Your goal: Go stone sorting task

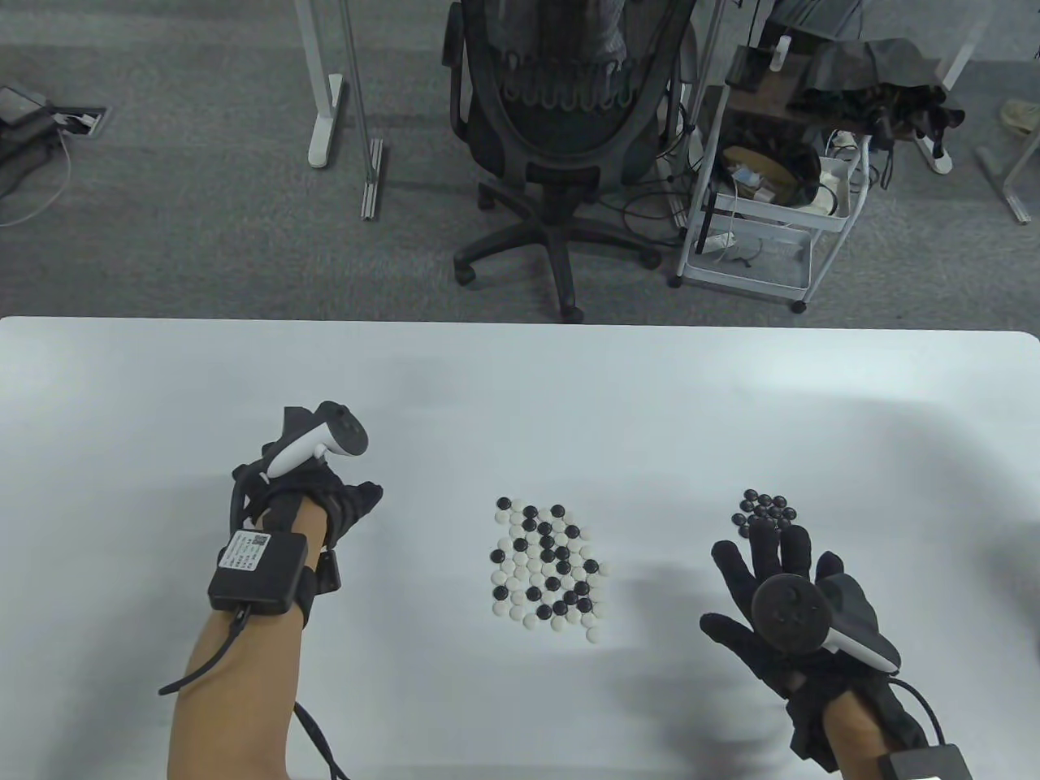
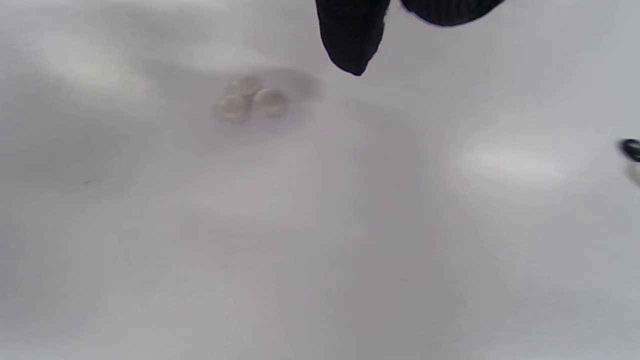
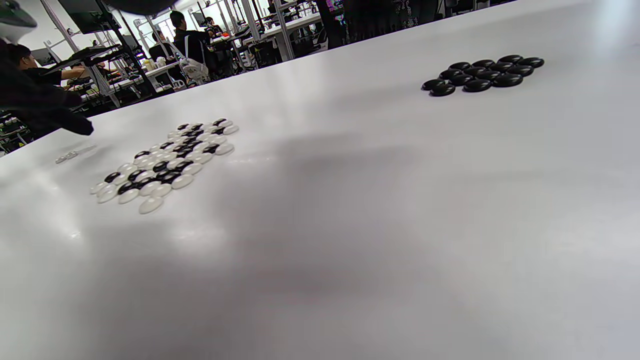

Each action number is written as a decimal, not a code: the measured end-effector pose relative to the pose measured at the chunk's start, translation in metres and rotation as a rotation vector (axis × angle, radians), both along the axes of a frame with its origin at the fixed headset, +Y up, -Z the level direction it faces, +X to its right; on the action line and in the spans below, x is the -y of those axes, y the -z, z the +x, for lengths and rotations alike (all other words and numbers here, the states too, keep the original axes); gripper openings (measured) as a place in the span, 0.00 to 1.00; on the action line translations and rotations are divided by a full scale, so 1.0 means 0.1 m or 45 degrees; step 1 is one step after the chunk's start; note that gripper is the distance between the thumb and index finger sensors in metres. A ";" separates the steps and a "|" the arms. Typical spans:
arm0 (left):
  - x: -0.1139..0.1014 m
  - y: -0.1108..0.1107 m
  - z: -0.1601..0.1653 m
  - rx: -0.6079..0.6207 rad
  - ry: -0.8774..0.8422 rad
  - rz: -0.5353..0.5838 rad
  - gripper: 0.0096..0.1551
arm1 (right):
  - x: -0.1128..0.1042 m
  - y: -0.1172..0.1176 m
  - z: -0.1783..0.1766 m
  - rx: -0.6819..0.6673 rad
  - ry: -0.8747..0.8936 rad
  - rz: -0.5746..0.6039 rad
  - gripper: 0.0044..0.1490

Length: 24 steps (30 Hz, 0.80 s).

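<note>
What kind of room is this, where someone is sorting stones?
Most likely an office-style lab or workshop. Behind the white table stand an office chair and a wheeled cart full of cables and gear, and the right wrist view shows rows of workbenches with people working at them.

Table view overhead, wrist views low, sharing mixed stones [image 1: 546, 569] [image 3: 165, 162].
</note>
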<state>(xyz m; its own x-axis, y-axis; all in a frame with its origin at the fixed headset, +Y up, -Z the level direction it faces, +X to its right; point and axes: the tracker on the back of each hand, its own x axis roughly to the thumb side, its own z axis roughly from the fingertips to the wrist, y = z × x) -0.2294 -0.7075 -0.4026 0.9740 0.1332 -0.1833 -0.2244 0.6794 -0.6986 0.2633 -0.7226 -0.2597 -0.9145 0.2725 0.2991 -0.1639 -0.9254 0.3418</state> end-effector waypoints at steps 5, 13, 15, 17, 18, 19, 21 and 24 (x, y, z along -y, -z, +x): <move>-0.09 0.05 0.69 0.335 -0.174 0.023 0.39 | 0.00 0.00 0.00 0.001 0.002 -0.002 0.55; 0.17 0.15 1.51 0.552 -0.120 -0.022 0.39 | -0.02 -0.01 0.02 0.006 0.014 0.005 0.55; 0.26 0.18 1.59 0.552 -0.099 -0.045 0.39 | -0.02 -0.01 0.02 0.008 0.018 0.006 0.55; 0.34 0.22 1.64 0.538 -0.077 -0.064 0.39 | -0.02 -0.01 0.03 0.009 0.021 0.005 0.55; 0.38 0.24 1.66 0.533 -0.069 -0.074 0.39 | -0.03 -0.01 0.03 0.010 0.022 0.004 0.55; 0.42 0.27 1.67 0.518 -0.073 -0.083 0.39 | -0.03 -0.01 0.03 0.009 0.022 0.003 0.55; 0.45 0.33 1.68 0.489 -0.079 -0.073 0.39 | -0.02 -0.01 0.03 0.008 0.021 -0.001 0.55; 0.45 0.45 1.60 0.382 -0.094 -0.059 0.40 | -0.02 -0.02 0.03 0.008 0.016 -0.006 0.55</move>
<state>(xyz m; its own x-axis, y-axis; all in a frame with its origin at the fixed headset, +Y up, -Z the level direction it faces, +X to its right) -0.0694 -0.7528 -0.4475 0.9735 0.2038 0.1036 -0.0508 0.6347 -0.7711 0.2661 -0.7202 -0.2579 -0.9130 0.2851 0.2918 -0.1775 -0.9216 0.3451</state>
